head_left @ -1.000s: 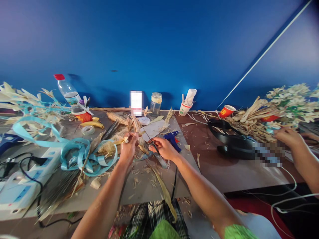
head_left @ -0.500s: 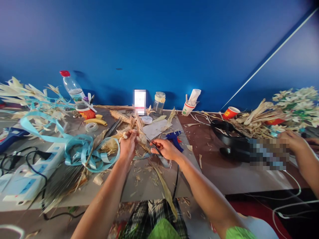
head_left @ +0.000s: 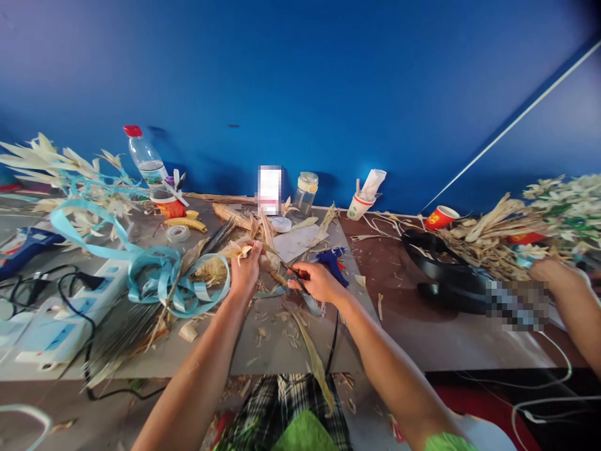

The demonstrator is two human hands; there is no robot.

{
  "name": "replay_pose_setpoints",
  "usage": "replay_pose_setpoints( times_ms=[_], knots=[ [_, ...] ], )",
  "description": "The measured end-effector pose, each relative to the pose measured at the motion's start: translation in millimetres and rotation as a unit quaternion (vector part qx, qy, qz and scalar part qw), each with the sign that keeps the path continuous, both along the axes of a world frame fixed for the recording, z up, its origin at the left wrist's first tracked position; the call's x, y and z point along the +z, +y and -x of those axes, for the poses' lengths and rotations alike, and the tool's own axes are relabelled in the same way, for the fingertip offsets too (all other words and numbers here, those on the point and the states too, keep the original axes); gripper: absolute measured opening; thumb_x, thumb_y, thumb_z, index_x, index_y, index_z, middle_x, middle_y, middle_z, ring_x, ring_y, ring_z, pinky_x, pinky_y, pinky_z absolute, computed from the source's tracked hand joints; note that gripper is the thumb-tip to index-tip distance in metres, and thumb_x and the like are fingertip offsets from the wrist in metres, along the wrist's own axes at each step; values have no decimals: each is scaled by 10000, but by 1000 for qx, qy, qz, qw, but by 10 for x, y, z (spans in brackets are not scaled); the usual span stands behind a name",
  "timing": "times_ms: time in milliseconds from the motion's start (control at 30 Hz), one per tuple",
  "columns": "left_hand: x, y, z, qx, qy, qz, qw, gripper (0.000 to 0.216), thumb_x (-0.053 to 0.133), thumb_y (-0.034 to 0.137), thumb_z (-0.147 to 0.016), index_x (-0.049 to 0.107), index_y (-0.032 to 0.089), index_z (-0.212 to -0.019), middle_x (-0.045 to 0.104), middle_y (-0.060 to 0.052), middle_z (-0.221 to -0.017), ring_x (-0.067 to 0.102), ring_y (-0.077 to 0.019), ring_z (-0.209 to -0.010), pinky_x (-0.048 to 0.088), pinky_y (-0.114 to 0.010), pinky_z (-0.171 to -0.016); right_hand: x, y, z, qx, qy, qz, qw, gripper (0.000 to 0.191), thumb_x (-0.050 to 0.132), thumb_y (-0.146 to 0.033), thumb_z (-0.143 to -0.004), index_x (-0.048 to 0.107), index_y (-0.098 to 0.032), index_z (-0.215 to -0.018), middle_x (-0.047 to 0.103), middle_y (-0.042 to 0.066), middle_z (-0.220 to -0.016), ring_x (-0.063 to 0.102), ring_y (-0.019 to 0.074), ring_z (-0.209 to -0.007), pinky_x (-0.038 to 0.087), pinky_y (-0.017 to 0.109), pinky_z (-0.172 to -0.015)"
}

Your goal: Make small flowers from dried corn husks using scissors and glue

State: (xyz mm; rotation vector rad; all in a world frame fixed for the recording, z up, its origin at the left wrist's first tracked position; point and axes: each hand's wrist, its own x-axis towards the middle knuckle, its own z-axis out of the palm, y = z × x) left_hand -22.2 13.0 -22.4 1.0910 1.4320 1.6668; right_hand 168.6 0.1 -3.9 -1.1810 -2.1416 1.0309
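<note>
My left hand [head_left: 245, 273] is closed around a piece of dried corn husk [head_left: 241, 250], held up above the grey mat [head_left: 282, 344]. My right hand [head_left: 319, 282] is closed on a pair of scissors [head_left: 292, 270], whose dark blades point up and left toward the husk. Both hands sit close together over the middle of the mat, among husk scraps. A long husk strip [head_left: 312, 357] lies on the mat below my right hand.
Light blue ribbon [head_left: 159, 275] coils at the left beside a white power strip [head_left: 51, 332]. A blue glue gun [head_left: 332, 262], water bottle [head_left: 146, 160], glass jar [head_left: 306, 191] and paper cups [head_left: 359, 203] stand behind. Another person's hand [head_left: 551, 272] works at the right near husk flowers [head_left: 558, 207].
The view has shifted, so everything sits slightly right and higher. My hands stay together with the husk and scissors. The other person's hand has moved a little right.
</note>
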Motion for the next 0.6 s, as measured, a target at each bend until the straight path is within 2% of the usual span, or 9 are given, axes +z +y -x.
replay_pose_setpoints(
  times_ms=[100, 200, 333, 433, 600],
  knots=[
    [-6, 12, -11, 0, -31, 0, 1000, 274, 588, 433, -742, 567, 177, -648, 491, 23, -555, 389, -96, -474, 301, -243, -482, 2, -3, 3, -7, 2, 5, 1000, 287, 636, -411, -722, 632, -144, -826, 499, -43, -602, 384, 83, -559, 286, 192, -530],
    [25, 8, -31, -10, -87, -3, 996, 259, 623, 414, -716, 552, 171, -661, 500, 27, -570, 388, -82, -469, 301, -232, -474, 27, 1, 1, -29, 52, 39, 997, 303, 623, -424, -724, 606, -148, -848, 500, -39, -597, 418, 90, -559, 317, 203, -549],
    [109, -20, -62, -46, -229, 0, 972, 264, 679, 364, -667, 511, 174, -743, 520, 49, -590, 357, -45, -431, 282, -200, -453, 131, -10, -4, -45, 164, 98, 980, 326, 570, -453, -743, 556, -154, -871, 510, -24, -626, 464, 100, -561, 360, 223, -561],
    [163, -42, -92, -73, -269, -4, 960, 294, 706, 321, -633, 496, 172, -776, 582, 34, -632, 321, -21, -398, 248, -188, -428, 178, -25, 8, -41, 187, 103, 976, 333, 546, -465, -757, 545, -159, -887, 505, -23, -620, 465, 105, -560, 361, 229, -554],
    [214, -78, -177, -116, -311, 6, 943, 307, 722, 244, -580, 482, 173, -759, 621, 22, -658, 312, -8, -381, 272, -189, -430, 61, -42, 100, -47, 188, 108, 975, 323, 598, -447, -728, 535, -173, -886, 537, -9, -721, 495, 109, -636, 382, 221, -581]
  ],
)
